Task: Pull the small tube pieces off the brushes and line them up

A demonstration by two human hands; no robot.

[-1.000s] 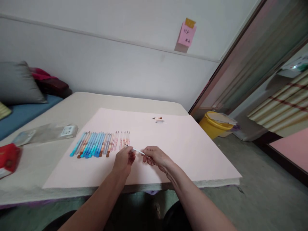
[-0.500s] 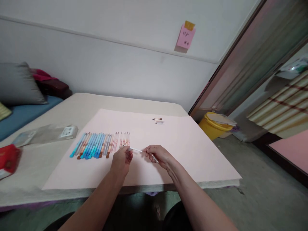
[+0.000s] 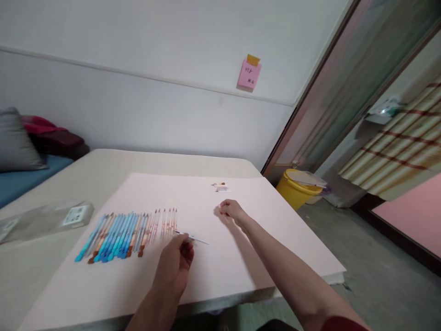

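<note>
My left hand (image 3: 177,262) pinches a thin white pen refill (image 3: 200,239) with a dark tip, held above the pink sheet (image 3: 220,271). The refill points to the left, toward a row of pens (image 3: 119,234) with blue, brown, grey and pinkish barrels. My right hand (image 3: 231,209) is stretched out over the sheet, its fingers closed together; whatever they hold, if anything, is hidden. Just beyond it lie a few small pen parts (image 3: 222,187), thin and white, one with a brown end.
A clear plastic wrapper (image 3: 51,223) lies at the table's left. Behind that side are a grey cushion (image 3: 20,142) and a dark red bag (image 3: 58,140). A yellow bin (image 3: 292,188) stands on the floor to the right. A pink note (image 3: 248,76) is taped to the wall.
My right hand has left the refill and reached forward and away toward the small pen parts. My left hand still holds the refill. The view has tilted upward.
</note>
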